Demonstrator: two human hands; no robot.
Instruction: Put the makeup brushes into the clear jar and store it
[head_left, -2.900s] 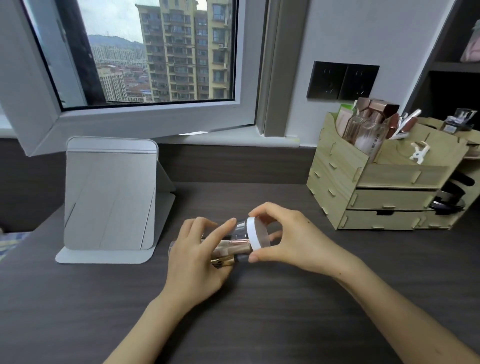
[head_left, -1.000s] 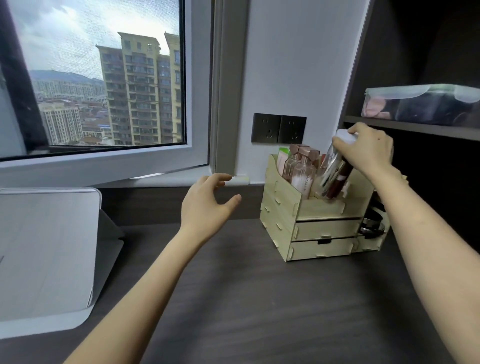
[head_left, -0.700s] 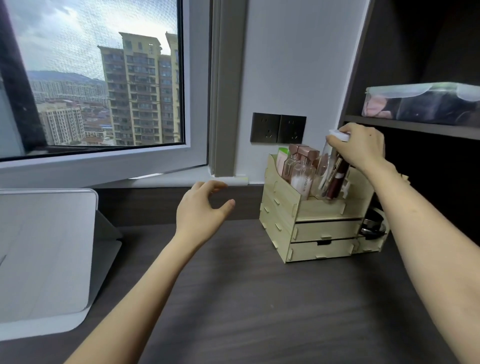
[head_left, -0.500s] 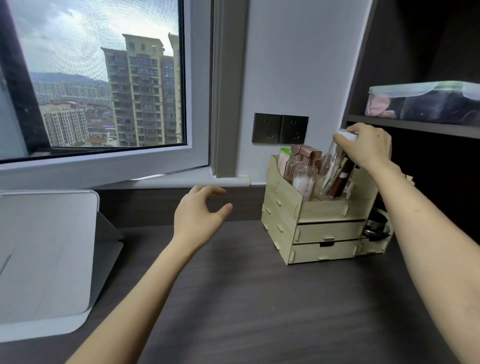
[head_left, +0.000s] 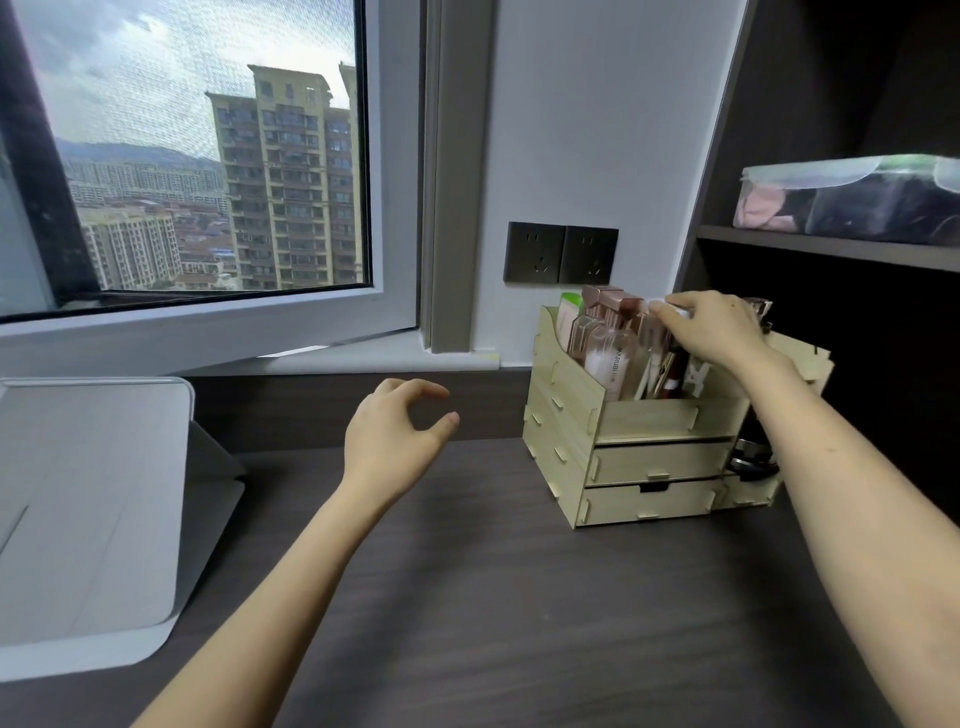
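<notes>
Landmark: pale wooden organizer box with drawers (head_left: 654, 462) on dark wooden desk (head_left: 519, 597).

Far left of box: grey folding stand (head_left: 88, 519), left edge cut off.

Left of box: left hand (head_left: 389, 441) in air above desk, fingers curled loose, holding nothing.

In box's top part, beside pink glass bottles (head_left: 605, 348): clear jar with white lid (head_left: 655, 353) standing, brushes inside hard to make out.

Right hand (head_left: 717, 332) wrapped over jar lid, hiding most of it.
</notes>
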